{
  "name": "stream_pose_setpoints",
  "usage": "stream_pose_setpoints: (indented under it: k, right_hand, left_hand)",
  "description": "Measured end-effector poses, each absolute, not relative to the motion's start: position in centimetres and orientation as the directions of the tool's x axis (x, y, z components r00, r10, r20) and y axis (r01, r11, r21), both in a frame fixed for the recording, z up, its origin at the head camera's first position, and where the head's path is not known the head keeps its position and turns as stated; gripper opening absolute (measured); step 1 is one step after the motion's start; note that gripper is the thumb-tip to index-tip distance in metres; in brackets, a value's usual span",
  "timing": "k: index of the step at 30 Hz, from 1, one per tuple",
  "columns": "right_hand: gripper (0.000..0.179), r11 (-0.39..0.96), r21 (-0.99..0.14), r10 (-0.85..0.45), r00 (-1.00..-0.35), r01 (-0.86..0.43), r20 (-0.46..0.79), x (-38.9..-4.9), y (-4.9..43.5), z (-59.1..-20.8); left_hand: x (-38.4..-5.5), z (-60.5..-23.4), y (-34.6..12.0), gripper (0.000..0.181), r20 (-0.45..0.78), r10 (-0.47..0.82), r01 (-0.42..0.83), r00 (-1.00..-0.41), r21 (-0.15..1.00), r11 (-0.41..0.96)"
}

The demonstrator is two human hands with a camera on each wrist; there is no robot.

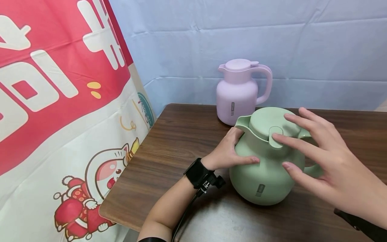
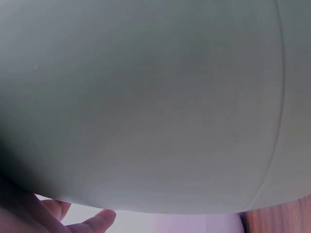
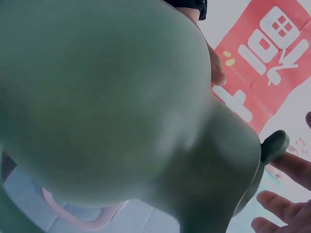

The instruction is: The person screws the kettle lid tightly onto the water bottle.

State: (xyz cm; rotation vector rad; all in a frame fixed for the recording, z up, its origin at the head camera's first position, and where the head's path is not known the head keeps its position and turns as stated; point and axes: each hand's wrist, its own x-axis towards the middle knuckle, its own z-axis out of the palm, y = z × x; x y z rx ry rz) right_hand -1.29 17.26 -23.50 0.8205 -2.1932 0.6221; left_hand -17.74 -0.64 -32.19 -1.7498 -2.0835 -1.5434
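Observation:
A light green insulated jug [image 1: 266, 168] stands on the wooden table, its spout toward the left. Round its upper left side my left hand [image 1: 229, 148] holds on, thumb across the front and the other fingers partly hidden behind. My right hand [image 1: 326, 151] is spread over the right of the lid [image 1: 266, 117], index fingertip at the small lid lever [image 1: 275, 141]. In the right wrist view the lever [image 3: 276, 145] sticks out from the lid with a fingertip against it. The green body [image 2: 160, 107] fills most of the left wrist view.
Behind the green jug stands a lilac jug [image 1: 237, 94] at the table's back edge. The brown table [image 1: 169, 151] ends at the left beside a red and white printed cloth [image 1: 69, 117]. A pale blue cloth [image 1: 187, 50] hangs at the back.

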Motion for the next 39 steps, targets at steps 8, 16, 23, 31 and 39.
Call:
stream_pose_setpoints:
  k: [8, 16, 23, 31, 39]
  right_hand:
    - [0.050, 0.750, -0.105, -0.448, -0.618, -0.653, 0.646, -2.0, 15.9, -21.8]
    - [0.056, 0.792, -0.127, -0.488, -0.744, -0.598, 0.456, -2.9, 16.6, -21.2]
    - [0.056, 0.773, -0.054, -0.547, -0.707, -0.632, 0.447, -4.2, 18.0, -20.3]
    - [0.044, 0.847, -0.067, -0.419, -0.738, -0.528, 0.529, -5.1, 17.0, -19.8]
    - [0.049, 0.833, -0.239, -0.377, -0.828, -0.499, 0.415, -5.3, 17.6, -20.1]
  left_hand:
    - [-17.9, -32.2, -0.6, 0.082, 0.572, 0.739, 0.750, -0.356, 0.647, -0.139]
    - [-16.3, -29.8, -1.4, 0.080, 0.559, 0.757, 0.729, -0.339, 0.665, -0.164]
    - [-16.7, -30.2, -1.3, 0.080, 0.560, 0.753, 0.754, -0.345, 0.643, -0.132]
    - [-17.9, -32.3, -0.6, 0.087, 0.532, 0.761, 0.747, -0.371, 0.658, -0.097]
    - [-18.0, -32.1, -0.6, 0.085, 0.531, 0.764, 0.743, -0.367, 0.661, -0.103]
